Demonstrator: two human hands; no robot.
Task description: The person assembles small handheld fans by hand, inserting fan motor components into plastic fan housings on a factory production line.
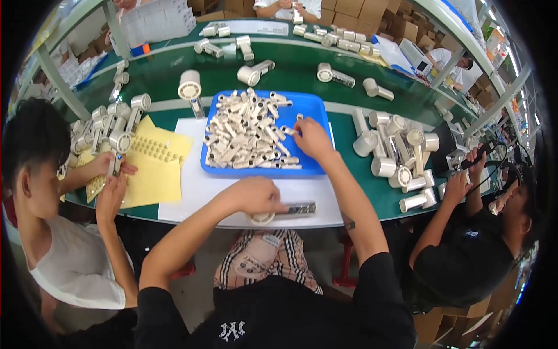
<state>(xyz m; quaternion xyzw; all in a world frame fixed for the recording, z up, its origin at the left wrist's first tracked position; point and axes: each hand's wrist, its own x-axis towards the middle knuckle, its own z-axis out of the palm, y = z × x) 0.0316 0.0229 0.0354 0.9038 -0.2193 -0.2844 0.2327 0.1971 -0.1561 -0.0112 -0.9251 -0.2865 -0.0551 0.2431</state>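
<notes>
On the white sheet before me lies a white handheld fan [302,207], its handle opened to show dark inner parts. My left hand [254,195] is closed over it between head and handle, slightly blurred, hiding much of the fan's head. Beyond it stands a blue tray [314,104] with a large heap of small white plastic parts [247,131]. My right hand [314,138] reaches over the tray's right side, fingertips pinched at a small white part [288,131] at the heap's edge. Its grip is partly hidden.
A pile of white fans [401,145] lies to the right. Yellow sheets [154,168] with rows of small pieces lie left, where a co-worker holds a fan [114,166]. Another co-worker [476,232] works at right. Fans lie on the green belt [290,64] behind the tray.
</notes>
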